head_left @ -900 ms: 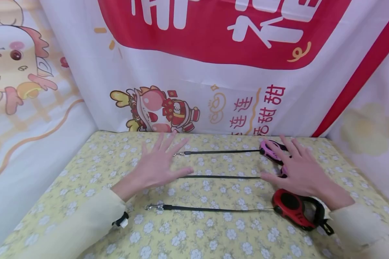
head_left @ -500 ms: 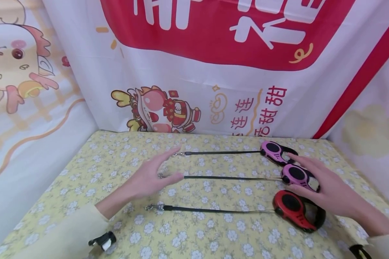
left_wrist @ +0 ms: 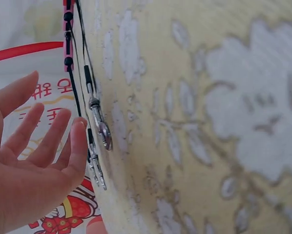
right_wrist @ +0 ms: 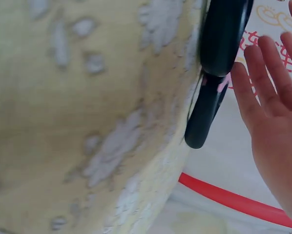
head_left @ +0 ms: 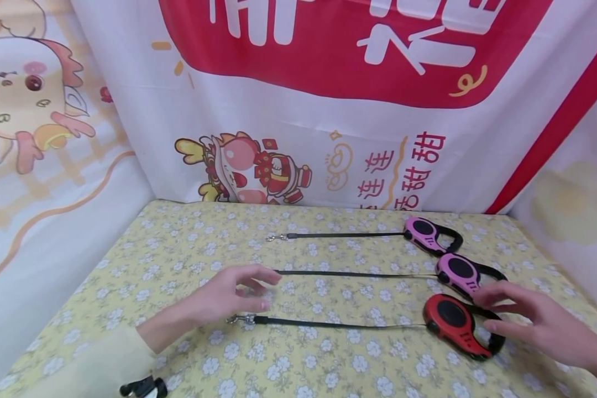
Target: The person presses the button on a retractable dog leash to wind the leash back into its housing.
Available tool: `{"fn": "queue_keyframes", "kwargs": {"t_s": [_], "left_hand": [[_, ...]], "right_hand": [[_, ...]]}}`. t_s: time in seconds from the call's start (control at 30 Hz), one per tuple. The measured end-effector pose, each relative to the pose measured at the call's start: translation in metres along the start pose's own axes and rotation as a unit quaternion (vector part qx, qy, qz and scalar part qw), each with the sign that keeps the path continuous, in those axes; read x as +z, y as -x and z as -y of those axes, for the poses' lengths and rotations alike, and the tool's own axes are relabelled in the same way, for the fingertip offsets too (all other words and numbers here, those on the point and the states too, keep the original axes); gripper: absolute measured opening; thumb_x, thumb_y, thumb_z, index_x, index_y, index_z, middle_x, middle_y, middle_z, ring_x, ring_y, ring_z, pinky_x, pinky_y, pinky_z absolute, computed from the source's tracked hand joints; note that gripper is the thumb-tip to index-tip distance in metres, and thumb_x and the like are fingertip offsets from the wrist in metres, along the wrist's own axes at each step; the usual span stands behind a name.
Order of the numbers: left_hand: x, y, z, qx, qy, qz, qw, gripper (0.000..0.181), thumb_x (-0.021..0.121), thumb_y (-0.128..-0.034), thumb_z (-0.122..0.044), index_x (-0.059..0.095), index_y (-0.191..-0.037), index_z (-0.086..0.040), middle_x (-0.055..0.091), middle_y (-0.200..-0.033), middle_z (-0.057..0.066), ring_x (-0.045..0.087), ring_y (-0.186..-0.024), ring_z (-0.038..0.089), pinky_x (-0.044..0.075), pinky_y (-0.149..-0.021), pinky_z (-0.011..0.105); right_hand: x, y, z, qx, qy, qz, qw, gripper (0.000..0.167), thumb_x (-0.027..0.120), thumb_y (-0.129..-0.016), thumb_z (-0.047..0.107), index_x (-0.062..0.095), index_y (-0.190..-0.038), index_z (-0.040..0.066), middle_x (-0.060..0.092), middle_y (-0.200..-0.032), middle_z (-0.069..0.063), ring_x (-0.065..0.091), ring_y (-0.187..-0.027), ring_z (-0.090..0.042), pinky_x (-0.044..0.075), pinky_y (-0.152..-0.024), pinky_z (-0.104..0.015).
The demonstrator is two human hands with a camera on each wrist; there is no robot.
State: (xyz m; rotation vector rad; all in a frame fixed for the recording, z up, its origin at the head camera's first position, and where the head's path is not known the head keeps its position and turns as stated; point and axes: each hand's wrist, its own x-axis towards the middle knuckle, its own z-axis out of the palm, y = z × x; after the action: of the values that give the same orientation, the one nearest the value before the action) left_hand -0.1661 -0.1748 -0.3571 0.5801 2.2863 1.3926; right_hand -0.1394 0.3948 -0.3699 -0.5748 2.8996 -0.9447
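Note:
Three retractable dog leashes lie side by side, clips at the left and casings at the right. The far pink leash (head_left: 422, 229) and the middle pink leash (head_left: 460, 270) have black handles; the nearest is a red leash (head_left: 450, 318). My left hand (head_left: 224, 298) hovers over the clip ends with loosely bent fingers, holding nothing. It hides the middle leash's clip in the head view; a metal clip (left_wrist: 102, 129) shows beside the fingers in the left wrist view. My right hand (head_left: 542, 320) hangs relaxed near the red leash's handle, also holding nothing. Black handles (right_wrist: 224, 39) appear beside its fingers.
A yellow flowered cloth (head_left: 328, 365) covers the table. A printed white and red curtain (head_left: 278, 116) stands along the back edge, with more hanging cloth at the left and right sides.
Both hands have drawn back toward the person, and their spread fingers have relaxed into a loose bend. The right hand no longer covers the pink leashes. The leashes stay in place.

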Motion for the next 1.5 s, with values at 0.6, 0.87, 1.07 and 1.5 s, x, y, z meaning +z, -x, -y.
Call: {"fn": "queue_keyframes", "kwargs": {"t_s": [0.6,0.87,1.07,1.5], "left_hand": [[0.007,-0.005,0.006,-0.034,-0.07,0.03,0.9965,0.034,0.088,-0.0783,0.001,0.077,-0.108,-0.013,0.07,-0.099,0.004,0.062,-0.091,0.021,0.054,-0.076,0.024],[0.008,-0.002,0.005,-0.022,-0.105,0.05,0.993,0.022,0.084,-0.0858,-0.001,0.075,-0.101,-0.015,0.064,-0.087,0.003,0.056,-0.076,0.015,0.049,-0.068,0.024],[0.002,-0.001,0.001,0.0,-0.162,0.052,0.9855,0.005,0.076,-0.0982,-0.018,0.072,-0.097,-0.016,0.06,-0.081,-0.002,0.05,-0.069,0.009,0.045,-0.065,0.025],[-0.019,-0.017,-0.012,-0.007,-0.154,-0.147,0.9769,0.021,0.064,-0.1068,-0.031,0.066,-0.094,-0.015,0.06,-0.086,0.005,0.051,-0.075,0.02,0.046,-0.066,0.032]], "right_hand": [[0.005,0.01,-0.014,-0.033,0.058,0.1,0.9928,0.018,0.085,-0.091,0.026,0.072,-0.101,0.034,0.068,-0.108,0.017,0.056,-0.098,0.006,0.048,-0.073,-0.02],[0.006,0.008,-0.014,-0.051,0.103,0.126,0.9853,0.018,0.088,-0.087,0.038,0.07,-0.087,0.037,0.061,-0.113,0.013,0.048,-0.098,0.009,0.047,-0.072,-0.022],[0.005,0.005,0.003,-0.034,0.153,0.111,0.9814,0.022,0.082,-0.092,0.045,0.063,-0.086,0.036,0.054,-0.091,0.016,0.043,-0.085,0.004,0.035,-0.065,-0.024],[-0.011,-0.015,0.03,-0.078,0.189,-0.034,0.9782,0.003,0.077,-0.096,0.024,0.08,-0.096,0.025,0.065,-0.093,0.009,0.051,-0.08,0.003,0.042,-0.065,-0.024]]}}
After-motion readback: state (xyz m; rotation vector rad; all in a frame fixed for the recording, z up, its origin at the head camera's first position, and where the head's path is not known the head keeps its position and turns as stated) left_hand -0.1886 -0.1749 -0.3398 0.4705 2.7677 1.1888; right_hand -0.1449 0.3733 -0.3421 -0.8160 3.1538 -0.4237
